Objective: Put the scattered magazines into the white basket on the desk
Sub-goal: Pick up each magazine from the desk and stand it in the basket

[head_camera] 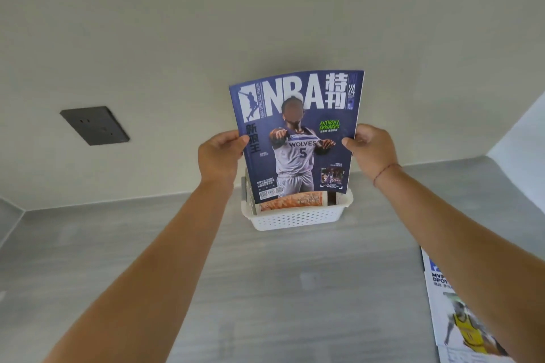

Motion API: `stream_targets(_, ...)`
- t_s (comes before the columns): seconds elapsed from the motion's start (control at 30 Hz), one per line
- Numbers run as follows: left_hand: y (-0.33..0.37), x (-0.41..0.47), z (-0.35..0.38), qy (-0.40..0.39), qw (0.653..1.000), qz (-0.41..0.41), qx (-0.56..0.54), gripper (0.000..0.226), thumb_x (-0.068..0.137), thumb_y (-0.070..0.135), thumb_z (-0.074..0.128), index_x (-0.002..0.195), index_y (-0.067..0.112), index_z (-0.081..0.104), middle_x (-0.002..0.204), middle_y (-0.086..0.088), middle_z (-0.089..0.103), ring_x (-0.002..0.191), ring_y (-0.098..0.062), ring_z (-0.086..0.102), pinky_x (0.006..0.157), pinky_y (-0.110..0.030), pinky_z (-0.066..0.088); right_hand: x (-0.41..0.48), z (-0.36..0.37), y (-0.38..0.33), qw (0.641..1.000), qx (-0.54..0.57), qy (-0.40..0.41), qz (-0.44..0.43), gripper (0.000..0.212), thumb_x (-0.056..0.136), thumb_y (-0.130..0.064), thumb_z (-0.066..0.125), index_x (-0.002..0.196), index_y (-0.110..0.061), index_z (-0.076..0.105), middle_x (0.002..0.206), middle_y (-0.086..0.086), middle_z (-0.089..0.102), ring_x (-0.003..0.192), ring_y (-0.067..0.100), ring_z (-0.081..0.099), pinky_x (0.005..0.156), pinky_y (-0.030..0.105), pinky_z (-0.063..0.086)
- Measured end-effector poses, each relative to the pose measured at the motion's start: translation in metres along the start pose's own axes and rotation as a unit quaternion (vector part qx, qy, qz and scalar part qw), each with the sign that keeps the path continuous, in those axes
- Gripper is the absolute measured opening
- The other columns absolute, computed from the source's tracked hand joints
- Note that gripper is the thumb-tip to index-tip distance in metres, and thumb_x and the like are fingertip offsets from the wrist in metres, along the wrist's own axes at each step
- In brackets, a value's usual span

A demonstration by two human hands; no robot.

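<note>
A dark blue NBA magazine (pixel 298 132) stands upright with its lower edge inside the white perforated basket (pixel 295 219) at the back of the desk. My left hand (pixel 219 153) grips its left edge and my right hand (pixel 373 147) grips its right edge. An orange-covered magazine (pixel 290 200) lies in the basket in front of the blue one. Another magazine (pixel 460 318) with a player in yellow lies flat on the desk at the right, partly under my right forearm.
The grey desk (pixel 265 289) meets a pale wall behind the basket. A dark wall socket plate (pixel 94 125) sits on the wall at the left. A wall corner rises at the far right.
</note>
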State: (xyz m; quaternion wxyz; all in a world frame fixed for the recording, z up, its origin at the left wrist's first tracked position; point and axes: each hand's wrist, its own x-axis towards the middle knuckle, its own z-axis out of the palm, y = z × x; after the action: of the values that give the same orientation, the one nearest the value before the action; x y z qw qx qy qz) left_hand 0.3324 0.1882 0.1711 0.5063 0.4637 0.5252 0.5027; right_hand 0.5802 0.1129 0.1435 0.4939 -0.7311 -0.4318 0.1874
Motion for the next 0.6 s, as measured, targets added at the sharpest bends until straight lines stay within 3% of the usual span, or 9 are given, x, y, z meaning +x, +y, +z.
stream_targets(0.13,-0.039,0.009,0.000,0.037,0.998,-0.038,0.025,0.018,0.075,0.007,0.074,0.073,0.024,0.070,0.083,-0.003,0.073,0.069,-0.009,0.064,0.078,-0.028,0.054,-0.003,0.021,0.026,0.999,-0.019,-0.025,0.032,0.013,0.081,-0.011,0.063,0.069,-0.010,0.063,0.067,0.008,0.065,0.066,0.019,0.054,0.061,0.027,0.045)
stream_targets(0.27,-0.066,0.016,0.002,0.067,0.995,-0.049,0.063,0.017,0.073,0.012,0.077,0.069,0.026,0.068,0.087,-0.007,0.074,0.069,-0.014,0.066,0.080,-0.033,0.056,-0.002,0.035,0.048,0.997,-0.025,-0.032,0.061,0.010,0.082,-0.012,0.062,0.082,-0.004,0.068,0.083,0.013,0.073,0.078,0.029,0.065,0.075,0.036,0.054)
stream_targets(0.4,-0.076,0.021,0.005,0.070,0.991,-0.030,0.110,0.011,0.074,0.018,0.076,0.084,0.019,0.072,0.089,-0.004,0.074,0.080,-0.023,0.069,0.081,-0.039,0.056,0.003,0.041,0.060,0.996,-0.022,-0.014,0.081,0.002,0.082,-0.013,0.062,0.080,-0.014,0.061,0.080,0.004,0.067,0.076,0.024,0.060,0.070,0.029,0.045)
stream_targets(0.47,-0.081,0.018,0.008,0.056,0.991,-0.018,0.121,0.020,0.077,0.015,0.072,0.097,0.016,0.073,0.094,-0.004,0.074,0.081,-0.018,0.069,0.078,-0.030,0.055,0.005,0.041,0.065,0.995,-0.010,0.000,0.095,0.008,0.083,-0.013,0.062,0.090,-0.016,0.062,0.085,0.001,0.065,0.080,0.021,0.060,0.075,0.030,0.047)
stream_targets(0.57,-0.093,0.009,0.011,0.054,0.982,0.002,0.183,0.022,0.082,0.013,0.064,0.101,0.019,0.073,0.096,0.001,0.073,0.071,-0.003,0.062,0.059,-0.005,0.043,0.008,0.042,0.068,0.995,-0.017,0.004,0.099,0.015,0.083,-0.014,0.062,0.097,-0.011,0.068,0.093,0.005,0.070,0.082,0.019,0.060,0.078,0.027,0.045)
stream_targets(0.6,-0.097,0.007,0.012,0.058,0.979,0.004,0.194,0.022,0.084,0.012,0.062,0.102,0.018,0.073,0.096,0.002,0.073,0.071,-0.003,0.060,0.055,-0.003,0.040,0.009,0.043,0.069,0.995,-0.018,0.007,0.099,0.016,0.084,-0.013,0.061,0.098,-0.011,0.069,0.095,0.007,0.071,0.082,0.019,0.060,0.078,0.026,0.044)
